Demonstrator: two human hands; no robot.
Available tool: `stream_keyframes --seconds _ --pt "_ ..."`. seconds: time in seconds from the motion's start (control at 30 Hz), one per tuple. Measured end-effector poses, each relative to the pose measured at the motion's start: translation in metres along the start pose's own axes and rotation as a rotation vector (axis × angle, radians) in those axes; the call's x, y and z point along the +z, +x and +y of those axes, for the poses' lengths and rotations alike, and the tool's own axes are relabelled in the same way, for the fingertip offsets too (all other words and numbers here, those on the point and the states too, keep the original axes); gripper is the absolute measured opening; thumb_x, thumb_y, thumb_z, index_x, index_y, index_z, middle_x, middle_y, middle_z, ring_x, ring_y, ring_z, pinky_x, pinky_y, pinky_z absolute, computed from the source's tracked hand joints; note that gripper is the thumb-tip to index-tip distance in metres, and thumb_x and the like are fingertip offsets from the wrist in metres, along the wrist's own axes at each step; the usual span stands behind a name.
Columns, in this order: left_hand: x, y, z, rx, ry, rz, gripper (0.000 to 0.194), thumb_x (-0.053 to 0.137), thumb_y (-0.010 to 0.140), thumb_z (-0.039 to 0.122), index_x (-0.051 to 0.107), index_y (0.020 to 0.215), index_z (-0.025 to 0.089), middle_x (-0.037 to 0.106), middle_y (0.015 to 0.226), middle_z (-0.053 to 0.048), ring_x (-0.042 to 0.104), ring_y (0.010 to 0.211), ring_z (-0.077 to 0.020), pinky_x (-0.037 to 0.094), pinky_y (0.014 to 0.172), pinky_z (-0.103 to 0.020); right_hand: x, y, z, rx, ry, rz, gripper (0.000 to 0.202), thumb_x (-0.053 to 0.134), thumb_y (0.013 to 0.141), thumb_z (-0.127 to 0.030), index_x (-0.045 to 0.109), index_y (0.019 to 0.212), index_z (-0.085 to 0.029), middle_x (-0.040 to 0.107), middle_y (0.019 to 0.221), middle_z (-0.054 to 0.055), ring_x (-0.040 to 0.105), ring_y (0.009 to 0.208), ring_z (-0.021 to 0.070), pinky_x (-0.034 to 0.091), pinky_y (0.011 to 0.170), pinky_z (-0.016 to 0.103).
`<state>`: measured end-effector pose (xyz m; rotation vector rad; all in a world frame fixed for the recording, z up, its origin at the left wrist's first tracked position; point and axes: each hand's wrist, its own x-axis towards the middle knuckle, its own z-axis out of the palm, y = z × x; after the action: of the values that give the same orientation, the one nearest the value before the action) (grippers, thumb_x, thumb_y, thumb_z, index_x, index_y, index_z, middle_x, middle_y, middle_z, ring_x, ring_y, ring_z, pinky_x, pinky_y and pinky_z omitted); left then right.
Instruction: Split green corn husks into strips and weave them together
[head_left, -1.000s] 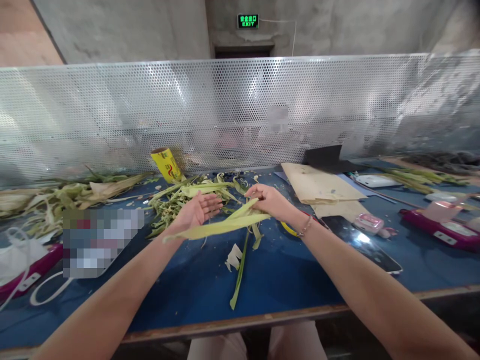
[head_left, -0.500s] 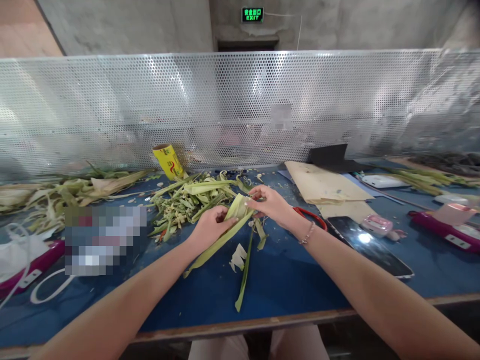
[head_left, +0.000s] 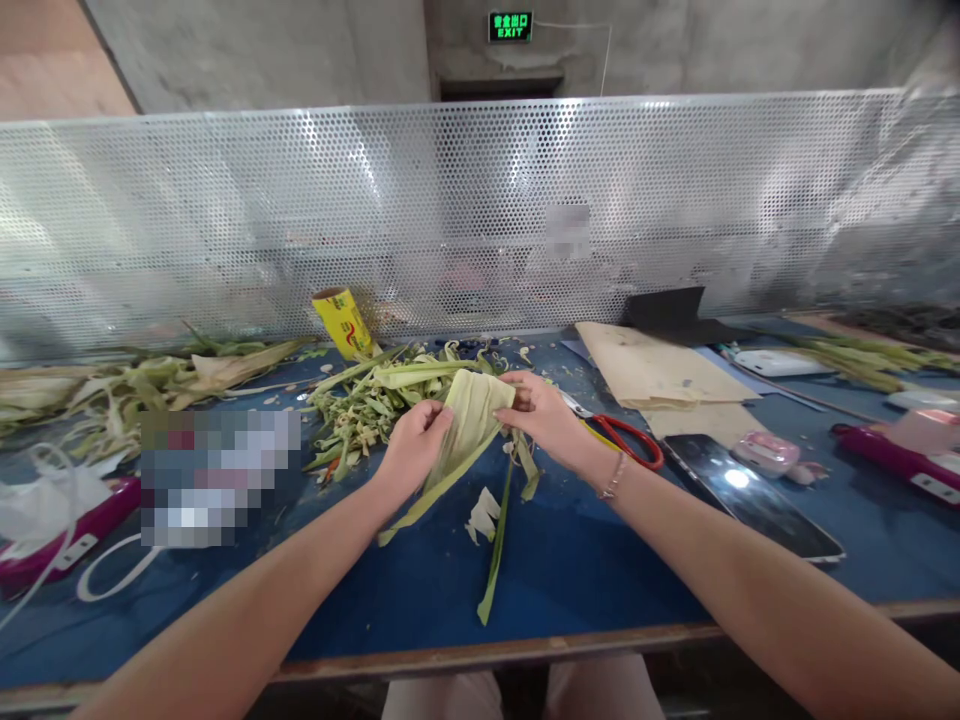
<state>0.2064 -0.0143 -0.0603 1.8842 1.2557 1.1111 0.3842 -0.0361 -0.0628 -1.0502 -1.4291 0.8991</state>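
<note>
A perforated metal screen [head_left: 247,220] stands behind a blue table [head_left: 600,590]. On the table, a heap of shredded husks [head_left: 352,425] lies beyond a broad, pale-green corn husk [head_left: 476,415], stretched above the tabletop. The left hand [head_left: 416,445] pinches its left edge, the right hand [head_left: 541,415] its right. Red-handled scissors [head_left: 634,438] lie beside the right wrist.

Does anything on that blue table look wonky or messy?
Yes, a bit. The yellow tube leans sideways instead of standing straight, behind a tangled heap of husk strips. A ragged pale scrap also lies loose, nearer the table edge than the corn husk being held. Nothing looks plainly broken.
</note>
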Motion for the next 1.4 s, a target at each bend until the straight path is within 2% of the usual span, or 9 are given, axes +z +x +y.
stream_keyframes --seconds 0.1,0.2,0.3,0.67,0.9,1.03,1.13,1.27,1.4 --pt "0.003 0.0 -0.004 -0.024 -0.132 -0.016 0.023 0.048 0.074 0.038 0.053 0.068 0.016 0.05 0.058 0.002 0.045 0.054 -0.0112 0.034 0.051 -0.023 0.0 -0.003 0.002 -0.277 -0.292 0.099 0.027 0.053 0.068 -0.011 0.047 0.093 -0.021 0.048 0.101 0.006 0.056 0.073 0.0133 0.05 0.065 0.033" --pt "0.005 -0.003 -0.002 -0.04 -0.24 -0.032 0.024 0.049 0.073 0.039 0.052 0.068 0.016 0.048 0.056 0.003 0.043 0.052 -0.0096 0.034 0.05 -0.022 0.002 -0.008 -0.001 -0.576 -0.644 0.106 0.016 0.048 0.074 -0.01 0.055 0.083 -0.022 0.048 0.096 0.007 0.051 0.088 0.0194 0.044 0.079 0.041" --pt "0.007 -0.007 0.004 -0.045 -0.357 -0.085 0.018 0.054 0.071 0.034 0.051 0.074 0.016 0.052 0.06 0.003 0.047 0.052 -0.0093 0.036 0.05 -0.021 0.006 -0.013 -0.006 -0.649 -0.792 0.081 0.008 0.05 0.077 -0.017 0.055 0.084 -0.02 0.05 0.087 0.007 0.049 0.088 0.021 0.038 0.085 0.045" --pt "0.004 -0.011 0.011 0.001 -0.455 -0.212 0.029 0.066 0.058 0.014 0.05 0.082 0.016 0.063 0.077 -0.001 0.06 0.074 -0.0143 0.045 0.069 -0.026 0.012 -0.011 -0.008 -0.453 -0.585 -0.053 0.011 0.051 0.076 -0.014 0.047 0.068 -0.019 0.049 0.074 0.001 0.049 0.072 0.0138 0.041 0.066 0.028" --pt "0.003 -0.004 0.006 -0.238 -0.549 -0.086 0.024 0.06 0.066 0.015 0.047 0.086 0.018 0.063 0.073 -0.002 0.063 0.065 -0.0165 0.05 0.062 -0.031 -0.012 0.004 -0.001 -0.18 -0.236 0.227 0.005 0.039 0.08 -0.025 0.039 0.077 -0.02 0.051 0.064 -0.002 0.051 0.054 0.0116 0.044 0.056 0.027" --pt "0.004 -0.004 0.007 -0.241 -0.559 -0.089 0.023 0.059 0.068 0.015 0.046 0.086 0.018 0.062 0.081 -0.004 0.064 0.066 -0.0159 0.051 0.061 -0.03 -0.029 0.013 0.009 -0.125 -0.319 0.29 0.031 0.053 0.068 -0.023 0.042 0.098 -0.018 0.052 0.103 0.01 0.057 0.066 0.0131 0.048 0.063 0.033" --pt "0.005 -0.01 0.011 -0.185 -0.549 -0.152 0.024 0.062 0.067 0.022 0.046 0.085 0.02 0.059 0.086 -0.003 0.063 0.063 -0.0147 0.051 0.061 -0.031 -0.02 0.009 0.003 -0.064 -0.222 0.169 0.036 0.055 0.069 -0.03 0.046 0.101 -0.018 0.042 0.119 0.012 0.057 0.084 0.0159 0.048 0.073 0.033" --pt "0.005 -0.018 0.016 -0.034 -0.399 -0.244 0.027 0.064 0.064 0.026 0.043 0.079 0.02 0.056 0.079 0.001 0.06 0.063 -0.0139 0.048 0.06 -0.029 0.007 -0.004 -0.011 0.065 -0.007 -0.072 0.029 0.053 0.071 -0.034 0.047 0.095 -0.019 0.055 0.092 0.004 0.057 0.072 0.0134 0.05 0.06 0.028" --pt "0.002 -0.019 0.019 0.093 -0.157 -0.115 0.021 0.06 0.067 0.027 0.043 0.077 0.02 0.048 0.064 0.005 0.049 0.054 -0.0093 0.038 0.049 -0.021 0.017 -0.011 -0.014 -0.102 -0.276 -0.01 0.007 0.055 0.07 -0.022 0.051 0.074 -0.018 0.051 0.067 -0.001 0.049 0.061 0.012 0.044 0.057 0.026"
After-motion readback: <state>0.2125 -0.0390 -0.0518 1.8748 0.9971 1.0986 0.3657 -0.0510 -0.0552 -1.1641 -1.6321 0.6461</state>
